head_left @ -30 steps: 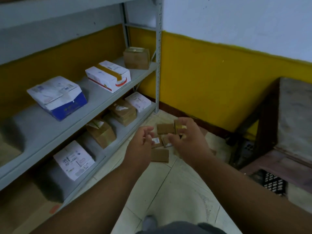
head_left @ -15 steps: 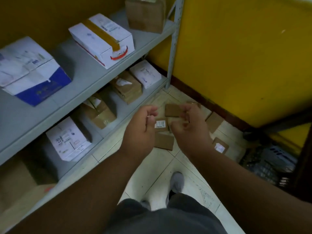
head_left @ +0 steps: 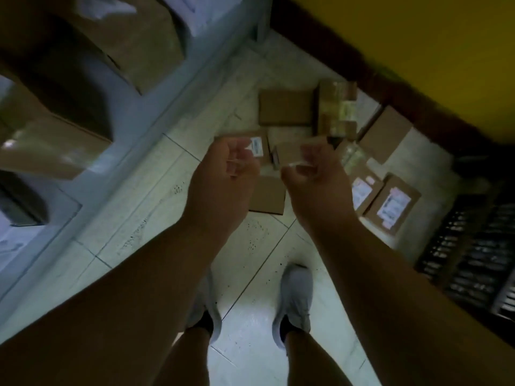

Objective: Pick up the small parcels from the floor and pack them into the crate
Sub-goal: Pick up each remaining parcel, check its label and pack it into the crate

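On floor, small brown parcels (head_left: 285, 107)

The small parcels (head_left: 285, 107) are flat brown cardboard boxes scattered on the floor ahead of me, at about twelve to two o'clock, some touching or overlapping. One at twelve lies plain side up; beside it, a box banded with yellowish tape (head_left: 337, 110). At two o'clock, two parcels (head_left: 391, 207) show white labels with pink marks. Another plain one (head_left: 384, 133) sits near the wall. The black slatted crate (head_left: 471, 257) stands at three o'clock; motion blur hides its contents.
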Available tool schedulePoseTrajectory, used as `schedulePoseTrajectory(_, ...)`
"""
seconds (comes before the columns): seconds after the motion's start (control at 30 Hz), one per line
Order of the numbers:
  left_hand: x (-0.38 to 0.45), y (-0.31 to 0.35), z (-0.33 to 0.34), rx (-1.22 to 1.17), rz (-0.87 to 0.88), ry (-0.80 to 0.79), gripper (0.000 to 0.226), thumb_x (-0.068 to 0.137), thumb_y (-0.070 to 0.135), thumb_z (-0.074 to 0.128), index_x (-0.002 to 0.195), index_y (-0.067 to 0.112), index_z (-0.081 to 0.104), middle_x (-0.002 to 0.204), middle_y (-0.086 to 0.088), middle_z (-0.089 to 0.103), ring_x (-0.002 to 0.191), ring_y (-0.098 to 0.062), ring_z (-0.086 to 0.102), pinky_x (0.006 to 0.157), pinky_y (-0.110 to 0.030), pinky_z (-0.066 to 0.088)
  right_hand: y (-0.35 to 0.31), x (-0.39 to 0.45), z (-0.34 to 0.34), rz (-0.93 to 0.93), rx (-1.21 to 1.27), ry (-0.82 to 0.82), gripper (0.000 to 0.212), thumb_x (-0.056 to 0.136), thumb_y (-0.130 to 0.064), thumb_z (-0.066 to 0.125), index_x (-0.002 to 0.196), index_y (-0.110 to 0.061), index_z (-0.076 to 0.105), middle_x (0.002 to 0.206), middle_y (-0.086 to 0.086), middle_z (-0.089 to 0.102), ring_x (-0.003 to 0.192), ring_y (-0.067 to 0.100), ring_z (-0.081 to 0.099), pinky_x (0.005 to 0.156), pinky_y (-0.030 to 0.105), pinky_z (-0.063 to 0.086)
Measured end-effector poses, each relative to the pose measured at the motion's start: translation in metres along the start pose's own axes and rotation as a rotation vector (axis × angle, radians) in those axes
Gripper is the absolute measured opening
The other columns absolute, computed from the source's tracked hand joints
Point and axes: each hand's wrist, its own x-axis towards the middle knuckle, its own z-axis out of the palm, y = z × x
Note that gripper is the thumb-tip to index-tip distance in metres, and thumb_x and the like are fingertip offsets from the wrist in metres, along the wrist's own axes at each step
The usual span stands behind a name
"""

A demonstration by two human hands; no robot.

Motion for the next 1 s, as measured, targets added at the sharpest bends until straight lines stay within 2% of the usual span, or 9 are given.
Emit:
schedulePoseTrajectory(0.07, 0.019, -0.060, 0.025, 0.036, -0.053, -0.031, 0.020, 0.097, 0.025, 0.058, 0.117, 0.027, 0.057, 0.109, 0.018, 0.063, 0.100, 0.005, 0.058, 0.079, -0.014, 0.047, 0.057, 0.020, 0.038, 0.046, -0.025, -0.018, 0.031, 0.090, -0.022, 0.068, 0.116, -0.030, 0.054, 0.104, -0.020, 0.057, 0.086, -0.010, 0.059, 0.067, 0.006, 0.043)
schedulePoseTrajectory(0.17, 0.045, -0.141, 0.065, 0.054, -0.157, -0.062, 0.023, 0.097, 0.023, 0.056, 0.120, 0.027, 0.055, 0.109, 0.017, 0.059, 0.099, 0.001, 0.056, 0.077, -0.016, 0.043, 0.133, 0.047, 0.084, 0.098, -0.092, -0.056, 0.044, 0.090, -0.027, 0.067, 0.132, -0.024, 0.053, 0.129, -0.006, 0.058, 0.110, 0.008, 0.060, 0.092, 0.029, 0.051)
schedulePoseTrajectory(0.23, 0.064, -0.191, 0.088, 0.095, -0.240, -0.067, 0.030, 0.096, 0.022, 0.057, 0.125, 0.023, 0.053, 0.117, 0.008, 0.058, 0.103, -0.008, 0.055, 0.075, -0.018, 0.042, 0.178, 0.064, 0.108, 0.123, -0.133, -0.081, 0.041, 0.092, -0.027, 0.064, 0.131, -0.026, 0.053, 0.132, -0.004, 0.058, 0.113, 0.012, 0.060, 0.097, 0.037, 0.052)
schedulePoseTrajectory(0.43, 0.133, -0.303, 0.139, 0.284, -0.539, -0.045, 0.055, 0.094, 0.031, 0.061, 0.143, 0.017, 0.039, 0.142, -0.009, 0.051, 0.109, -0.021, 0.053, 0.074, -0.028, 0.037, 0.288, 0.129, 0.149, 0.236, -0.267, -0.146, 0.044, 0.096, -0.027, 0.061, 0.137, -0.027, 0.046, 0.125, -0.002, 0.054, 0.097, 0.011, 0.057, 0.061, 0.013, 0.041)
schedulePoseTrajectory(0.57, 0.157, -0.330, 0.159, 0.327, -0.561, -0.141, 0.060, 0.095, 0.032, 0.060, 0.147, 0.018, 0.035, 0.142, -0.010, 0.050, 0.097, -0.021, 0.047, 0.079, -0.029, 0.037, 0.330, 0.163, 0.163, 0.353, -0.401, -0.253, 0.067, 0.093, -0.035, 0.060, 0.150, -0.037, 0.025, 0.137, 0.012, 0.048, 0.114, 0.033, 0.057, 0.079, 0.035, 0.055)
schedulePoseTrajectory(0.7, 0.156, -0.331, 0.158, 0.267, -0.583, -0.159, 0.079, 0.090, 0.031, 0.068, 0.153, 0.020, 0.022, 0.147, -0.012, 0.046, 0.108, -0.021, 0.050, 0.083, -0.029, 0.037, 0.331, 0.168, 0.152, 0.418, -0.256, -0.420, 0.076, 0.095, -0.035, 0.063, 0.155, -0.042, 0.016, 0.156, 0.011, 0.035, 0.130, 0.034, 0.049, 0.079, 0.027, 0.042)
schedulePoseTrajectory(0.83, 0.140, -0.299, 0.136, 0.507, -0.392, -0.207, 0.090, 0.078, 0.048, 0.077, 0.149, 0.028, 0.026, 0.144, -0.014, 0.045, 0.117, -0.030, 0.051, 0.091, -0.039, 0.047, 0.293, 0.146, 0.127, 0.282, -0.235, -0.311, 0.063, 0.092, -0.042, 0.066, 0.147, -0.035, 0.037, 0.137, 0.007, 0.053, 0.086, 0.011, 0.060, 0.063, 0.019, 0.047)
schedulePoseTrajectory(0.93, 0.109, -0.250, 0.105, 0.742, -0.220, -0.215, 0.095, 0.068, 0.049, 0.085, 0.145, 0.028, 0.034, 0.142, -0.020, 0.034, 0.125, -0.039, 0.042, 0.099, -0.045, 0.043, 0.239, 0.116, 0.114, 0.178, -0.194, -0.210, 0.063, 0.077, -0.054, 0.064, 0.132, -0.025, 0.052, 0.124, 0.005, 0.057, 0.100, 0.017, 0.061, 0.076, 0.029, 0.054)
schedulePoseTrajectory(1.0, 0.094, -0.221, 0.087, 0.794, -0.155, -0.111, 0.092, 0.065, 0.042, 0.089, 0.141, 0.027, 0.040, 0.138, -0.022, 0.036, 0.122, -0.040, 0.043, 0.097, -0.046, 0.044, 0.200, 0.095, 0.107, 0.126, -0.190, -0.126, 0.058, 0.081, -0.056, 0.066, 0.126, -0.022, 0.054, 0.123, 0.004, 0.051, 0.093, 0.004, 0.053, 0.074, 0.018, 0.046)
